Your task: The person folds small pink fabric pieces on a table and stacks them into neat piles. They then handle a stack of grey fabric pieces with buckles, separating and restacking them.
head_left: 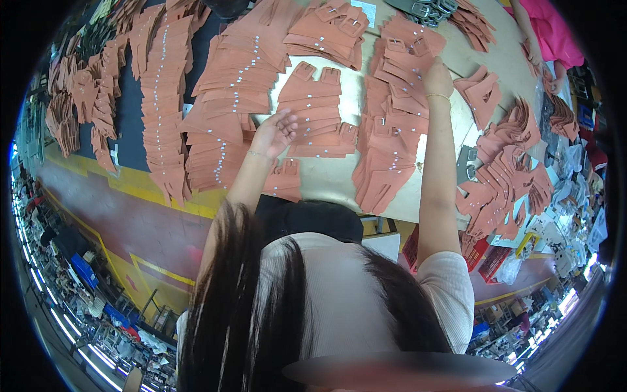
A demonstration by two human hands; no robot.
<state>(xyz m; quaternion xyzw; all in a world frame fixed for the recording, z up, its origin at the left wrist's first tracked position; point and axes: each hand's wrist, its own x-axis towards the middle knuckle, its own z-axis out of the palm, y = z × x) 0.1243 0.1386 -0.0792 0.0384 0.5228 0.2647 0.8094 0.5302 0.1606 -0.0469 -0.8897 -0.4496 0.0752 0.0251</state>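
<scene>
My left hand (277,132) is half curled with the palm turned up and nothing visible in it. It hovers at the left edge of a middle stack of terracotta leather cut pieces (312,108), fanned out in overlapping rows, some with buckles. On the right, my right hand (438,80), with a thin bracelet at the wrist, reaches to the edge of another fanned stack of buckled terracotta pieces (400,72). Its fingertips are hidden behind the hand, so I cannot make out whether they grip a piece. Small white tags dot many of the pieces.
More fanned terracotta stacks (235,78) lie left on the pale table (339,179), others (506,186) lie right. Dark buckled straps (424,9) sit at the back. A person in a pink top (555,32) works at the far right. Red crates (494,262) stand below the table.
</scene>
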